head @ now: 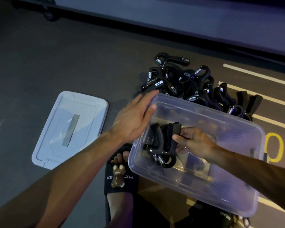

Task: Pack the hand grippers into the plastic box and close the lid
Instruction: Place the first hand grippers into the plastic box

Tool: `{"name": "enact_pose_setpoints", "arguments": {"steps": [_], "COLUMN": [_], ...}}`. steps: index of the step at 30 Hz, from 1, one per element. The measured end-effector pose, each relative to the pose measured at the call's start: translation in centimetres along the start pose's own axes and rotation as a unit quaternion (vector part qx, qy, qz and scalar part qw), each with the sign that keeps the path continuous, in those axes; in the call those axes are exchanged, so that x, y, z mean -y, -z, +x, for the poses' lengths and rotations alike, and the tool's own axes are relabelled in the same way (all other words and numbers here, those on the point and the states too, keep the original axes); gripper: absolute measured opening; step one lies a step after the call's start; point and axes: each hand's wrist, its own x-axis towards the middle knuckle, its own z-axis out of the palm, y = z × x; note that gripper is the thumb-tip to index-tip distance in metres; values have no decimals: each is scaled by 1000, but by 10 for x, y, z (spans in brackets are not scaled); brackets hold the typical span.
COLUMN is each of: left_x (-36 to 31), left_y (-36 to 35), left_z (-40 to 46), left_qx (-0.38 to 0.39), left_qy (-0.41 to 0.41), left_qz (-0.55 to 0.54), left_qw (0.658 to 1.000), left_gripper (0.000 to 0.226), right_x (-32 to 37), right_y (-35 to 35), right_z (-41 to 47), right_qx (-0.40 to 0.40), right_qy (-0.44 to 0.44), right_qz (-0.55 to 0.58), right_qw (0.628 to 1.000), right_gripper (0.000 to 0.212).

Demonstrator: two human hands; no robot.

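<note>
Right hand [193,139] pinching a hand gripper [164,142] inside the plastic box [234,183], left hand [133,117] flat with straight fingers at its rim, lid [69,129] beside.

R hand [194,140] holds hand gripper [164,142] inside plastic box [237,195]; L hand [132,119] open.

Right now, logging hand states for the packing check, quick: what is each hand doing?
Left hand: open, fingers straight, at the plastic box rim.
Right hand: holding a hand gripper inside the box.
</note>
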Motion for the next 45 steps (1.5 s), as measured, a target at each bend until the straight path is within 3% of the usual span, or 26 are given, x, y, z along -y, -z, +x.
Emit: {"name": "enact_pose_setpoints", "arguments": {"steps": [10,14,20,24,29,45], "left_x": [1,1,1,1,0,2], "left_y": [-3,-3,-5,-6,-7,-12], "left_z": [0,-1,-1,-2,-2,-1], "left_qx": [4,5,3,2,-5,-10], "left_qy": [22,22,24,26,30,15], "left_qz": [-55,-64,-68,-69,-69,-83], "left_qw": [998,998,997,997,997,996], "left_gripper": [46,46,46,45,45,45], "right_x": [8,9,10,4,10,13], "right_y": [-7,-10,-17,-21,-29,-32], "right_z": [8,8,8,9,13,18], "right_qx": [30,-13,-36,22,54,86], "right_qy": [-52,-67,-68,-110,-175,-153], "right_qz": [3,15,-60,-135,-77,-175], "right_qw": [998,998,995,985,980,969], "right_gripper": [16,28,30,46,32,42]}}
